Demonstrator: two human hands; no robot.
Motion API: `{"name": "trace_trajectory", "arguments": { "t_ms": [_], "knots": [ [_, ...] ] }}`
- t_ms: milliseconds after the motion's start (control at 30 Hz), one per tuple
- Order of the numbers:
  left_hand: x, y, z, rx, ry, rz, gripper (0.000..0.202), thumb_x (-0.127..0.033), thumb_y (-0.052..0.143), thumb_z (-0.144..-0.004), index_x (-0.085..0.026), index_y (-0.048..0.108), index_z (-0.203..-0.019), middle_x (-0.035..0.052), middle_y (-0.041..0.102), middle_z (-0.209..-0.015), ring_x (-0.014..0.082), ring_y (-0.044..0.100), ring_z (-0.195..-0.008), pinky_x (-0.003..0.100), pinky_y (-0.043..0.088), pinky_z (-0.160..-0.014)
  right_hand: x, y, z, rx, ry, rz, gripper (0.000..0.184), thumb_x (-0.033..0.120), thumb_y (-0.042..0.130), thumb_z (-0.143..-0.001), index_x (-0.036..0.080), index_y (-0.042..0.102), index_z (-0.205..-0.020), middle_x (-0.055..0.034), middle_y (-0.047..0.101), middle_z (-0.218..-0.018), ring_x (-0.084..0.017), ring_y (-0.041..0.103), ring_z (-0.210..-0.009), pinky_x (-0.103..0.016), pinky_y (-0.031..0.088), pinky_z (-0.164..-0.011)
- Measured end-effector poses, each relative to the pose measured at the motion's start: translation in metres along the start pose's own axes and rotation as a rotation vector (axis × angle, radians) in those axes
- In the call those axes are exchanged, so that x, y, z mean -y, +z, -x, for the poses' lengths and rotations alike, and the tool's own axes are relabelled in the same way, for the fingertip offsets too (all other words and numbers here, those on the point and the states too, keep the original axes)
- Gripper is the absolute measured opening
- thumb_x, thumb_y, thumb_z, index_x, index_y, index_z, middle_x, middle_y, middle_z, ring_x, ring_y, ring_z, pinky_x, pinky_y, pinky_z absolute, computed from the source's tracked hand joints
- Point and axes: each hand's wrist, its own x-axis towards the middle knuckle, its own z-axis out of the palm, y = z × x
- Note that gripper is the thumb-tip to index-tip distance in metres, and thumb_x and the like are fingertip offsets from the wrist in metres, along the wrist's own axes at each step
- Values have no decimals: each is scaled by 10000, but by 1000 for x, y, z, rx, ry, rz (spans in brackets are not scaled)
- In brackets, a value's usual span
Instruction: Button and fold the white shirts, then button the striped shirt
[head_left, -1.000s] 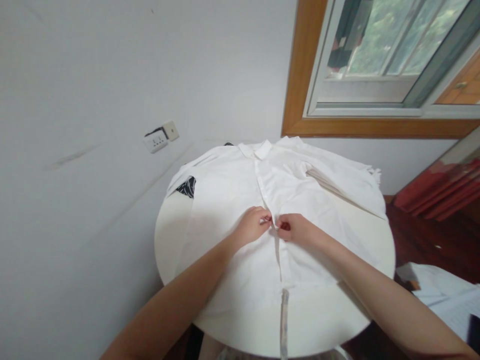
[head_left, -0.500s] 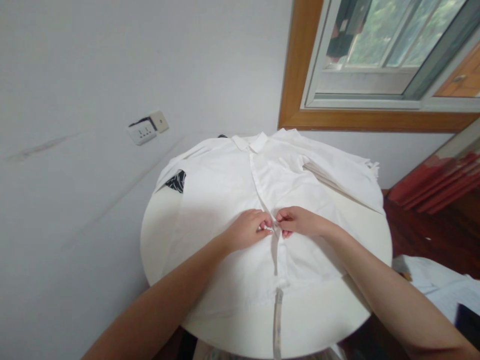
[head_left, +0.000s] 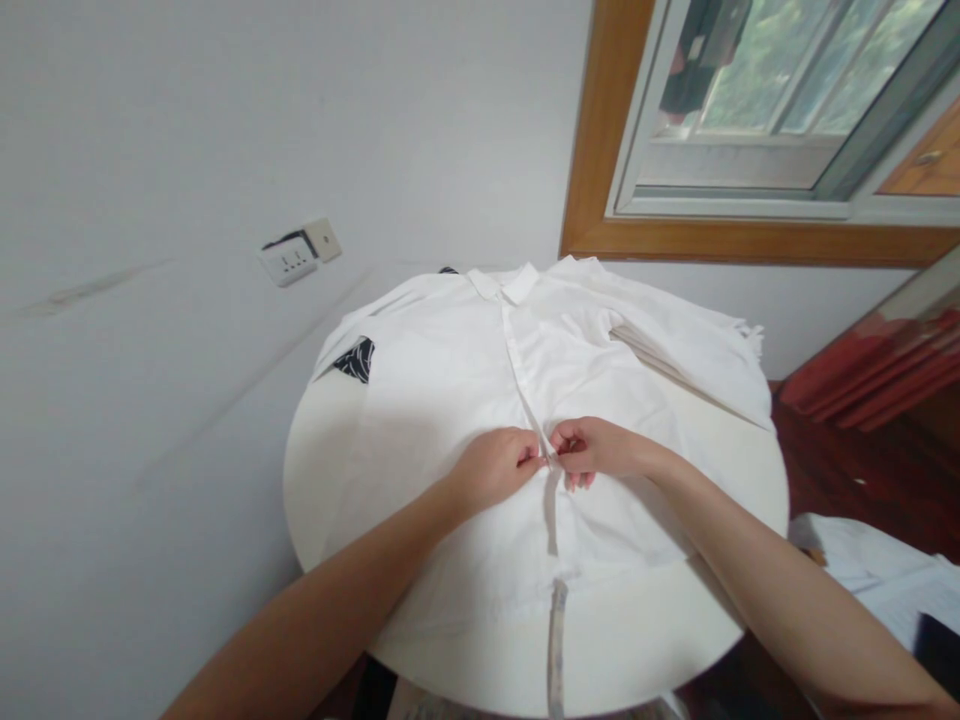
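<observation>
A white long-sleeved shirt point(head_left: 442, 370) lies spread front up, its collar pointing away from me. Its front placket runs down the middle and gapes a little below my hands. My left hand point(head_left: 504, 462) pinches the placket edge from the left, thumb and fingers together. From the right, my right hand point(head_left: 589, 450) pinches the same edge, fingertips almost touching those of the left. Any button between the fingertips is too small to make out. The shirt rests on a round white table point(head_left: 645, 640).
Black patterned cloth point(head_left: 355, 360) shows by the shirt's left sleeve. A pale strip point(head_left: 556, 650) runs over the table's near edge. Behind stand the wall with a socket point(head_left: 289, 260) and a wood-framed window point(head_left: 750, 240). Red curtain point(head_left: 877, 350) and white cloth point(head_left: 862, 550) are at right.
My left hand's fingers have closed in more tightly, and both hands' fingertips have come nearer each other at the placket. The shirt lies as before; the view has shifted slightly.
</observation>
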Motion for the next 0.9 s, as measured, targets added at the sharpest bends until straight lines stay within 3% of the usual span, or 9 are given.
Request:
{"name": "trace_trajectory", "arguments": {
  "t_ms": [300,433,567,900],
  "knots": [
    [13,-6,-5,186,-116,391,212,-343,548,-786,-165,660,-760,4,683,-698,104,571,-542,204,395,-504,5,5,0,-64,-24,0,88,212,596,-708,171,557,-776,34,584,-597,-98,598,-554,-190,507,-494],
    [8,-7,-4,279,-261,591,204,-326,538,-791,-141,622,-809,22,704,-755,62,530,-414,181,383,-423,5,8,1,-115,-89,-10,96,219,607,-699,167,545,-751,42,561,-605,-82,569,-532,-181,497,-474],
    [5,-6,-5,322,-370,696,241,-373,616,-760,-138,611,-813,36,713,-776,65,561,-428,170,381,-410,2,11,0,-117,-86,-12,97,221,614,-708,159,559,-759,37,571,-614,-86,581,-534,-193,515,-497],
    [15,-5,-8,381,-395,901,397,-478,730,-658,-135,596,-806,40,703,-772,99,610,-479,200,414,-431,-2,13,-3,-94,-82,51,88,210,607,-762,138,616,-812,12,615,-627,-104,612,-569,-224,547,-551]
  ]
}}
